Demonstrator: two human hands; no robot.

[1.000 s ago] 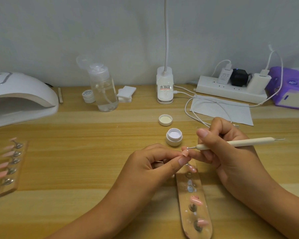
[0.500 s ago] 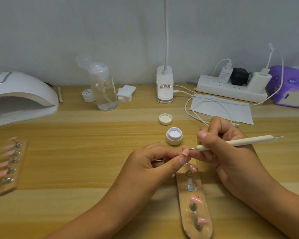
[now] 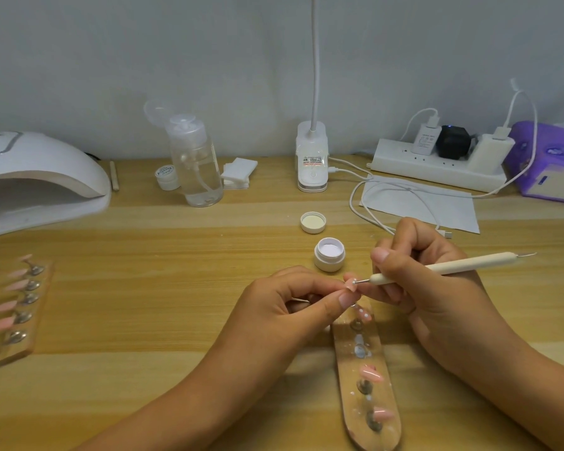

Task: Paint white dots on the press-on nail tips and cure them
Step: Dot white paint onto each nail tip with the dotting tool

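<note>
My left hand (image 3: 284, 307) pinches the small pink nail tip (image 3: 350, 284); my right hand (image 3: 437, 288) grips the slim cream dotting pen (image 3: 437, 266), whose point meets the nail from the right.

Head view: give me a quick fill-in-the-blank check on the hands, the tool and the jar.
1. The right hand holds the dotting tool, its tip on a ____ nail tip held by the left hand.
2. The small white jar is ____, its lid lying apart on the table.
3. The white curing lamp stands at the far ____ of the table.
Missing words: pink; open; left.
</note>
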